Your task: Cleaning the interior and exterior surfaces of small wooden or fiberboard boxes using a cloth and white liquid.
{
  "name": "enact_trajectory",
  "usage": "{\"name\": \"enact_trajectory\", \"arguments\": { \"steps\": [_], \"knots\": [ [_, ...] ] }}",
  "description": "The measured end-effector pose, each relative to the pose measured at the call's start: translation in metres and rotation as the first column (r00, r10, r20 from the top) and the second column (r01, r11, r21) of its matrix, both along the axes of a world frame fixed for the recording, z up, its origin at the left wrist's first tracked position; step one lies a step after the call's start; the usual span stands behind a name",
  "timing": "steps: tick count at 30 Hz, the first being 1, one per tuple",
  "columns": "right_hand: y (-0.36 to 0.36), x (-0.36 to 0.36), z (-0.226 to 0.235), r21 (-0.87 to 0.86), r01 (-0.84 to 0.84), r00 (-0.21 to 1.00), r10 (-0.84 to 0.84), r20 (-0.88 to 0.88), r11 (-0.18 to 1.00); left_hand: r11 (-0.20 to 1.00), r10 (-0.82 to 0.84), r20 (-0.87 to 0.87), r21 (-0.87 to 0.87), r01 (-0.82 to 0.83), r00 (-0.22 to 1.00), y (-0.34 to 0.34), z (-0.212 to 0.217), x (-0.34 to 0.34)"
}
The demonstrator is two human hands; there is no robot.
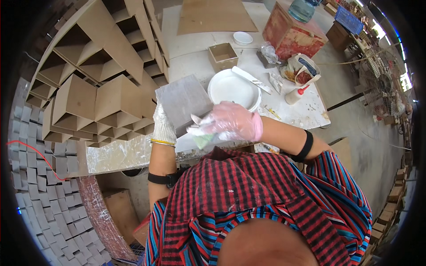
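My left hand (163,125), in a white knit glove, grips the near left edge of a grey coated box (183,100) and holds it tilted on the white table (195,48). In a clear plastic glove over a pink one, my right hand (234,120) presses a pale green and white sponge (202,135) against the box's near side. Just beyond the box stands a white bowl (234,90) of white paste, with a flat white spatula (251,80) lying across its far rim.
Several open brown fibreboard boxes (104,66) are stacked to the left. On the table lie a small open brown box (222,56), a white dish (242,38), a squeeze bottle with red tip (296,94), a bag (301,68) and a red block (290,33). Grey tiles (42,177) cover the floor at left.
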State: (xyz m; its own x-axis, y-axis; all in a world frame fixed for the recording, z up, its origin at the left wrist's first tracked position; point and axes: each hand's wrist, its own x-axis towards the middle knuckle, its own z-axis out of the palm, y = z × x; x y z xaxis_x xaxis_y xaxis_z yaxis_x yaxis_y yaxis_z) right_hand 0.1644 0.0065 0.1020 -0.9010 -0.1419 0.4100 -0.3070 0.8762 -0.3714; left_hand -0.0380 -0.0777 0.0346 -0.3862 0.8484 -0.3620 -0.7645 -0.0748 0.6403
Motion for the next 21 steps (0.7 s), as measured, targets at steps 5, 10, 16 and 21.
{"name": "enact_trajectory", "arguments": {
  "steps": [5,10,16,21],
  "knots": [
    [0.022,-0.013,0.028,-0.4,-0.003,0.984,-0.069,-0.164,0.917,0.986,-0.071,-0.746,0.049,0.161,0.662,-0.007,-0.007,-0.002],
    [0.014,0.003,0.012,-0.157,0.05,0.999,-0.049,0.007,0.986,0.994,-0.038,-0.262,0.085,0.062,0.964,0.0,-0.027,-0.016],
    [0.021,0.006,0.002,-0.352,0.045,0.997,-0.066,-0.045,0.935,0.993,-0.06,0.116,0.105,0.048,0.991,-0.002,-0.027,-0.017],
    [0.034,-0.009,-0.002,-0.199,-0.065,0.998,0.069,0.013,0.978,0.745,-0.416,0.023,0.581,0.326,0.909,-0.005,-0.001,0.003]
  ]
}}
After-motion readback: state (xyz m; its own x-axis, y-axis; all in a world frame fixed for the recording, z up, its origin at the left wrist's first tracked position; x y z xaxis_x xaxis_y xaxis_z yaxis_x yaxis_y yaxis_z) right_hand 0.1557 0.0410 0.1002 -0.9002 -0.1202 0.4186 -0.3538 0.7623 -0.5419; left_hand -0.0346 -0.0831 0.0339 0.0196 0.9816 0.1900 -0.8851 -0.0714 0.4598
